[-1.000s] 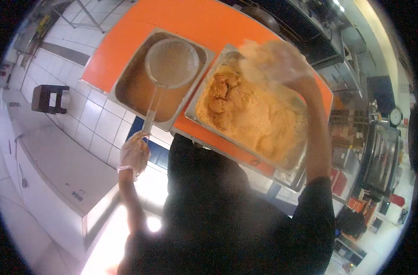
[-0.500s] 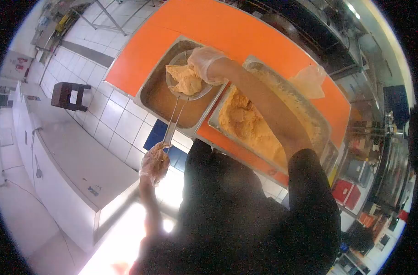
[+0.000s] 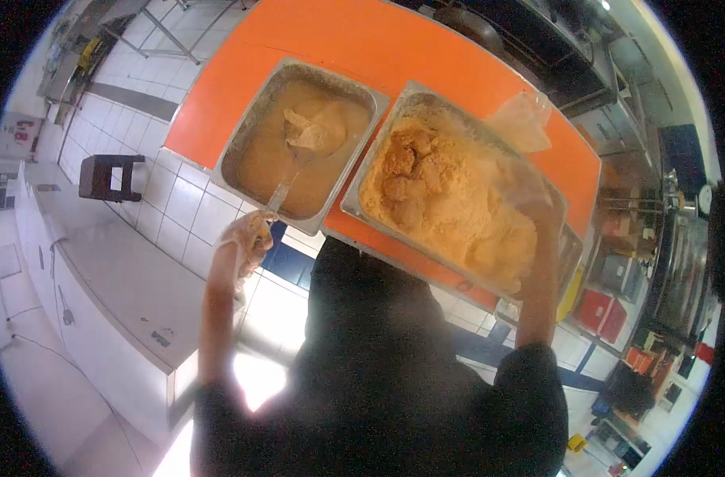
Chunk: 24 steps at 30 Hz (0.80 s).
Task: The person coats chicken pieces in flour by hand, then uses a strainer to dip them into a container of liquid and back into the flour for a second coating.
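My left hand [image 3: 249, 238], in a clear plastic glove, grips the end of a strainer's handle [image 3: 281, 193]. The strainer's bowl is lowered into the liquid of a deep metal pan [image 3: 233, 151], with pale coated chicken pieces [image 3: 316, 129] in it. My right hand [image 3: 535, 195] is over the far right part of a larger metal tray [image 3: 414, 94] of orange-yellow flour [image 3: 477, 211]. Motion smears its fingers. Darker, wet-looking chicken pieces [image 3: 410, 171] lie in the flour at the tray's left end.
Both containers stand on an orange tabletop [image 3: 299, 36]. A clear plastic bag or glove [image 3: 523, 121] lies at its far right. A white counter [image 3: 132, 278] runs along the left, with a dark stool [image 3: 112, 176] on the tiled floor beyond. Red and grey boxes [image 3: 601, 314] stand at right.
My right hand has moved from the chicken in the strainer to the flour tray's right side. The strainer has gone down into the liquid, and my left hand has shifted slightly left and up.
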{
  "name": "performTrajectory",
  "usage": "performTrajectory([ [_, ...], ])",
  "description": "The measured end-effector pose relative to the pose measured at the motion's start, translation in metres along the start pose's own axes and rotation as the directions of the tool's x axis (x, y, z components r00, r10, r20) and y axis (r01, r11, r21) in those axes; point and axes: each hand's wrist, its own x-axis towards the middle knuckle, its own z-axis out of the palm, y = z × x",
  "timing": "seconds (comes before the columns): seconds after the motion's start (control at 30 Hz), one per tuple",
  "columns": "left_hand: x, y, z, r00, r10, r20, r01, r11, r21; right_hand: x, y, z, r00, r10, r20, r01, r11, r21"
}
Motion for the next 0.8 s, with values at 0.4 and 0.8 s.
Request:
performTrajectory([
  [0.4,-0.008,0.044,0.008,0.760,-0.619,0.197,0.627,0.618,-0.474,-0.102,0.005,0.059,0.882,0.015,0.470,0.057,0.989,-0.138],
  [0.8,-0.030,0.090,0.018,0.867,-0.498,0.025,0.467,0.794,-0.390,-0.152,0.030,0.099,0.752,0.199,0.628,-0.145,0.980,-0.136],
])
